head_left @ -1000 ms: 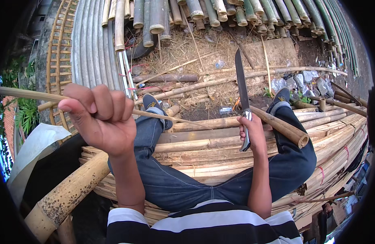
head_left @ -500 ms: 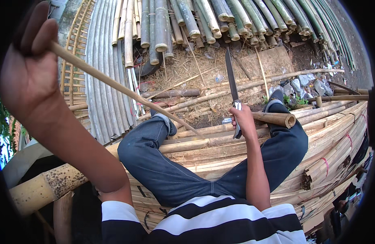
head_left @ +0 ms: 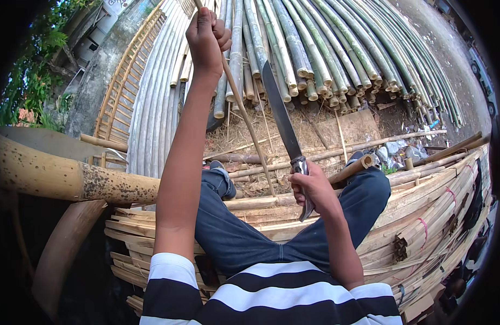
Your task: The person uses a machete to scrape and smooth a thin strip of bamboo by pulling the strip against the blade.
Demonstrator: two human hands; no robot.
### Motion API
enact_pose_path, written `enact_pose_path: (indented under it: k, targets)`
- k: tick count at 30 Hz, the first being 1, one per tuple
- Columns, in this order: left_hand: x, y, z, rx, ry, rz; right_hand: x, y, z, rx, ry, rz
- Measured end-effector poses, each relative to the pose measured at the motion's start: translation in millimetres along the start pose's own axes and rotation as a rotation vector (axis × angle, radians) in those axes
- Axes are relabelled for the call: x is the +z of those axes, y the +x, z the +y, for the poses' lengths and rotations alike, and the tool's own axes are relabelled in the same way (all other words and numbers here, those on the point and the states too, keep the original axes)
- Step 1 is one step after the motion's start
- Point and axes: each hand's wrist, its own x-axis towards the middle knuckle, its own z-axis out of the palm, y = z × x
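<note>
My left hand (head_left: 208, 42) is raised at the top, its fingers wrapped round a long thin bamboo stick (head_left: 252, 130). The stick slants down to the right, its lower end by the pale bamboo near my knees. In my right hand (head_left: 314, 190) is the handle of a machete (head_left: 280, 115), held above my lap. The long dark blade points up and a little left, apart from the stick. Just beyond the right hand, a cut bamboo pole (head_left: 354, 168) lies by my right leg.
I sit with legs bent over stacked split bamboo (head_left: 423, 216). A thick spotted bamboo pole (head_left: 49, 172) runs in from the left. Many green bamboo poles (head_left: 326, 49) lie ahead, beside corrugated sheets (head_left: 155, 108) and a bamboo ladder (head_left: 125, 81). Plastic litter (head_left: 393, 150) lies at right.
My left hand has swung from the far left toward the middle, and the stick now stands steeper. The machete has come closer to me and tilts more to the left. The view has shifted.
</note>
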Motion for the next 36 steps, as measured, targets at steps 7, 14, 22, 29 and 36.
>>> enact_pose_path:
  k: [7,14,22,29,36]
  targets:
    - [45,4,35,-0.109,-0.063,-0.307,34,-30,0,-0.076,-0.029,-0.066]
    - [48,15,46,-0.108,-0.21,-0.281,33,-46,7,-0.077,-0.038,-0.07]
    - [34,-42,-8,-0.206,-0.04,-0.006,44,-38,-14,-0.137,-0.07,-0.046]
    - [46,38,89,0.049,-0.072,-0.017,32,-40,-17,-0.164,-0.042,0.024]
    - [54,8,54,-0.035,-0.008,0.037,26,-42,-7,-0.148,-0.017,0.055]
